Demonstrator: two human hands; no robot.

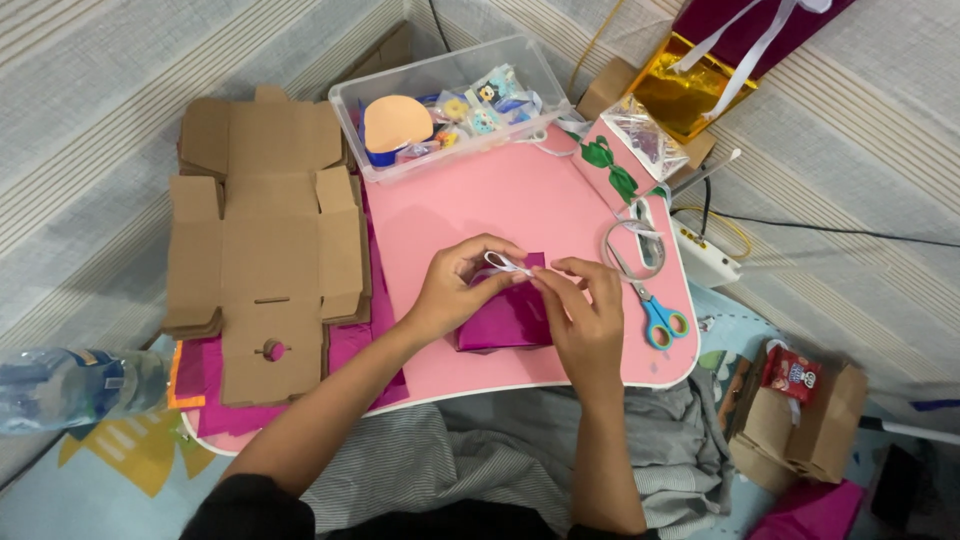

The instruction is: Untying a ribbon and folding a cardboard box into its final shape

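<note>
A person sits at a small pink bench (pixel 470 205), seen from above, both bare hands meeting near its middle. The left hand (pixel 455 285) and the right hand (pixel 588 320) each pinch an end of a thin white ribbon (pixel 507 264) between thumb and fingertips, so both grips are closed on it. The ribbon lies across the top of a small parcel wrapped in shiny magenta foil (pixel 505 320), which rests on the bench directly under the hands.

Just right of the right hand lie scissors with blue handles (pixel 655 310), their blades pointing away toward a loose coil of white ribbon (pixel 633 245). Farther right, a green bow (pixel 610 170) sits on a pink strip. At the far edge of the bench stands a clear plastic tub (pixel 450 95) holding small colourful decorations. On the left, flat brown cardboard box blanks (pixel 265 240) are stacked over sheets of magenta paper (pixel 230 415). A plastic water bottle (pixel 70 385) lies at the far left, off the bench. A gold foil gift bag (pixel 690 90) sits at the far right.
</note>
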